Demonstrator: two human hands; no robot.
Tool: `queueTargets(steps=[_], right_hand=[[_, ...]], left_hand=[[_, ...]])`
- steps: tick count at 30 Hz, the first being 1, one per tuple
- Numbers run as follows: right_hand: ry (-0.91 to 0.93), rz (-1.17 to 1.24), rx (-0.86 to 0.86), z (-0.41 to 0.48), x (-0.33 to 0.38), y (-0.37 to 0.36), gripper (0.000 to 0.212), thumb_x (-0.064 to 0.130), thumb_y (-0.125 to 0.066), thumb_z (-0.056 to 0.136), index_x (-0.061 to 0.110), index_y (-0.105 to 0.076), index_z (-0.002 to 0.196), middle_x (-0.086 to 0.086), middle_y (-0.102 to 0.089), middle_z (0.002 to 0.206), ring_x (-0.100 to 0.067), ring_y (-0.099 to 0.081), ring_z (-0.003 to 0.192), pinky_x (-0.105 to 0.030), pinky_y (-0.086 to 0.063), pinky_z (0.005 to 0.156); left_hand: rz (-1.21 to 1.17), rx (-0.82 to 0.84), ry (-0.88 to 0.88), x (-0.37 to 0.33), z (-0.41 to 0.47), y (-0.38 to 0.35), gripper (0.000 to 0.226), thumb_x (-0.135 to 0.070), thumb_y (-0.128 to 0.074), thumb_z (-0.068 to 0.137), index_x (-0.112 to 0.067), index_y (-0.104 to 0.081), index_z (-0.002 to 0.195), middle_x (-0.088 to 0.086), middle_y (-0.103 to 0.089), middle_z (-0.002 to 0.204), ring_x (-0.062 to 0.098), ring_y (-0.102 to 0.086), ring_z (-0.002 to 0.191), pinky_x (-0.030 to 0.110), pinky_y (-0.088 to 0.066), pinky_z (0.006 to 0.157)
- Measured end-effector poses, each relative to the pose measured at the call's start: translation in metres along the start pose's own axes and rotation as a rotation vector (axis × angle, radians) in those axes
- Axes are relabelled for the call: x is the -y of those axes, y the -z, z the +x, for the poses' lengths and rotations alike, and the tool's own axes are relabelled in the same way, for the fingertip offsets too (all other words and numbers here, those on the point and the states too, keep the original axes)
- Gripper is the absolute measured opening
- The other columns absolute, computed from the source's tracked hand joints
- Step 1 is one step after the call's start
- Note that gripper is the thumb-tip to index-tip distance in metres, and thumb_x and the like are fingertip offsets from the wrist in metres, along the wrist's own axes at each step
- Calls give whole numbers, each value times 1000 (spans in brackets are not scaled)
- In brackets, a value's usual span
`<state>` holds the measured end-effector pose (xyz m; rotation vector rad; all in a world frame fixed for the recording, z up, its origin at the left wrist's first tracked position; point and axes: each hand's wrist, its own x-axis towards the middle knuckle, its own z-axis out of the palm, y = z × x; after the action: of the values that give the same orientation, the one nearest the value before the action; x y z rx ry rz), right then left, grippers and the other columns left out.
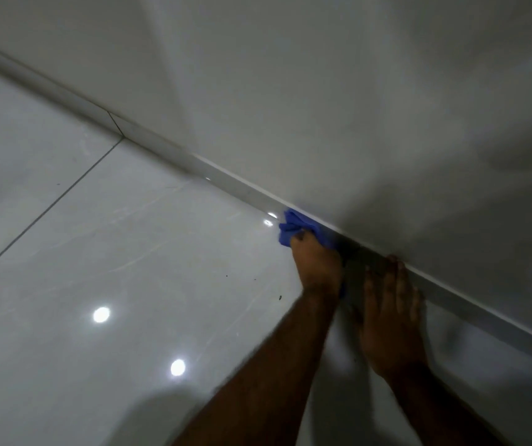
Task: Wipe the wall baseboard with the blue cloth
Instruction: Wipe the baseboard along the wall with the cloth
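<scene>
A grey baseboard (226, 180) runs diagonally from the upper left to the lower right where the wall meets the floor. My left hand (317, 265) is closed on a crumpled blue cloth (292, 226) and presses it against the baseboard. The cloth sticks out past my fingertips, up and to the left. My right hand (390, 313) lies flat with fingers stretched out, its fingertips touching the baseboard just right of the cloth. It holds nothing.
A plain pale wall (354, 91) fills the upper right. Glossy light floor tiles (113, 252) with a dark grout line fill the lower left, reflecting ceiling lights. A few dark specks lie on the floor near my left forearm.
</scene>
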<state>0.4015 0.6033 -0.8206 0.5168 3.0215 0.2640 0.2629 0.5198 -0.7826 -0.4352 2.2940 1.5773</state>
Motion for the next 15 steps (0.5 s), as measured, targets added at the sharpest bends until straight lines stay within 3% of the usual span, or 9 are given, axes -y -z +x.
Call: queueTargets(steps=[1,3,4,7,10,13,15], right_hand=[[-1,-2,5,0,0,-2,71,43,-27,96,7,-33,157,-30,-14,167,-46,-19,155,-64,-26,118],[8,-9,10,1,0,-6,74,45,-27,95,9,-28,159,-29,-10,168,-46,-14,156,-65,-24,119],[7,-13,14,2,0,-8,75,47,-28,95,10,-26,160,-29,-8,169,-45,-12,156,-65,-22,120],[-1,-25,1,1,1,-8,75,51,-37,98,12,-26,160,-29,-7,168,-45,-12,156,-64,-20,120],[8,-31,-21,0,-1,-7,73,51,-41,98,13,-29,159,-28,-9,169,-44,-13,157,-64,-21,119],[19,-40,-27,-1,-6,-8,73,51,-41,98,14,-29,160,-27,-11,169,-43,-14,157,-64,-21,118],[25,-34,-31,-1,-6,-9,73,51,-40,98,15,-29,160,-28,-11,169,-43,-14,157,-64,-22,118]], left_hand=[[4,31,-27,5,-4,-1,28,6,-45,96,8,-56,122,21,-58,128,29,-55,110,22,-43,97],[-12,34,-32,7,5,8,22,7,-50,93,8,-62,111,23,-63,119,22,-55,93,5,-41,83],[-7,4,-26,6,15,15,20,6,-52,92,8,-63,109,24,-64,116,24,-57,92,6,-43,79],[23,-186,48,-5,61,49,27,1,-55,88,8,-64,113,25,-65,121,38,-61,112,31,-46,95],[-25,-306,100,-14,100,75,33,2,-55,90,8,-61,121,23,-63,128,35,-59,119,26,-43,94],[-80,-291,98,-15,92,66,38,4,-52,89,7,-57,126,22,-58,131,35,-57,121,31,-44,102],[-92,-228,83,-10,67,43,36,3,-50,91,5,-53,127,22,-55,131,36,-55,120,33,-43,100]])
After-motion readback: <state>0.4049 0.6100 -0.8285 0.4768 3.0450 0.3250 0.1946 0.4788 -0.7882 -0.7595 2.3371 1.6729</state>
